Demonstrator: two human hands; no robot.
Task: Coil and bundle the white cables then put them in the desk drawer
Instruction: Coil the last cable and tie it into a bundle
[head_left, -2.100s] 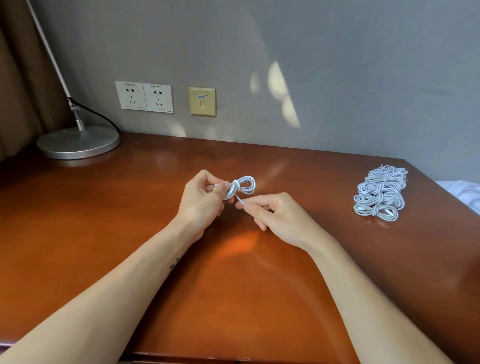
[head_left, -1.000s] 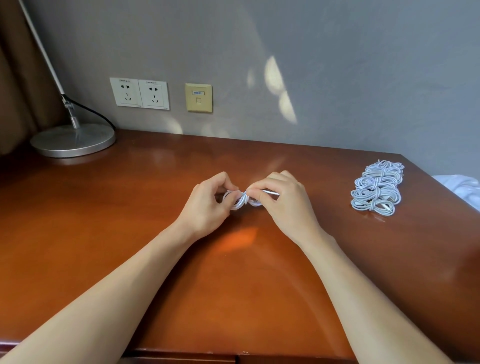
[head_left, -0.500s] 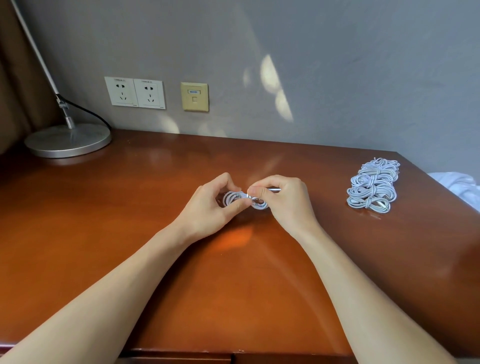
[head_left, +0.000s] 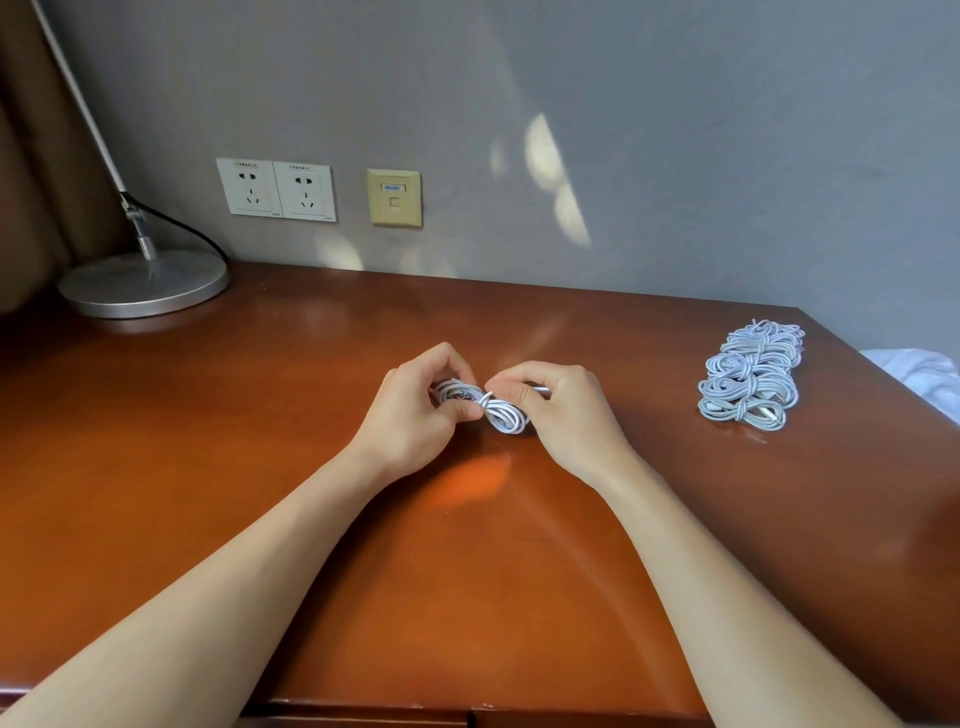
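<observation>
A glossy reddish-brown desk (head_left: 467, 597) stands against a grey wall (head_left: 675, 156), with two white sockets (head_left: 276, 190) and a beige data port (head_left: 394, 198) above its back edge and a round metal lamp base (head_left: 143, 283) at the far left corner. Over the middle of the desk both hands meet on one small coiled cable (head_left: 501, 415); whether it rests on the wood or hangs just above it I cannot tell. The left hand (head_left: 415, 421) pinches the coil at its waist between thumb and curled fingers. The right hand (head_left: 563, 410), fingers curled, pinches the loose tail beside it, where a turn of cord crosses the loops and a short plug end pokes out by the knuckles. Well apart, near the right edge, lies a stack of bundled cables (head_left: 750, 376), each cinched round its middle. The step in hand looks like the tying-off: the coil is made and the tail goes round its waist. The next move likely calls for drawing the tail snug and tucking the plug under a turn while the left pinch stops the loops springing open. A strip below the front edge may be the drawer (head_left: 363, 721), closed, so stowing is not yet begun.
</observation>
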